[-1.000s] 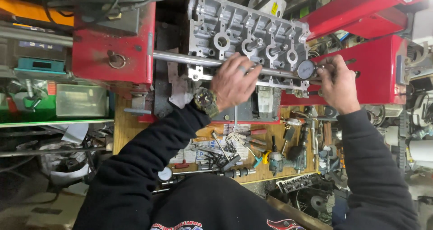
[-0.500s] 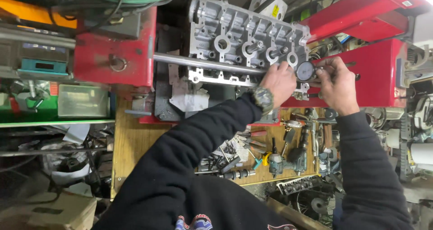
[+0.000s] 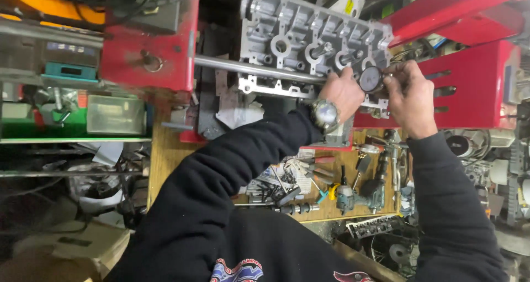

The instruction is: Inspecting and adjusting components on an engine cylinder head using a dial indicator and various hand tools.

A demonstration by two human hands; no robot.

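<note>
A: Both hands up at the round dial gauge (image 3: 371, 78). Left hand (image 3: 343, 92), with the wristwatch (image 3: 324, 114), curled around its near side, fingers closed. Right hand (image 3: 407, 97) pinching the far edge with its fingertips.

B: Where does the gauge sit?

A: Against the right end of the grey engine head (image 3: 309, 44), which hangs on a steel bar (image 3: 248, 68) between the red stand parts (image 3: 146, 47).

B: Risk?

A: My guess: a bump knocks the gauge off its spot, or it slips from that light pinch and drops onto the cluttered wooden bench (image 3: 165, 149) among the loose tools (image 3: 353, 193).

B: Changed from a second ago?

A: Left hand was flat on the middle of the head; it has slid right to the gauge. Right hand hardly moved.
</note>
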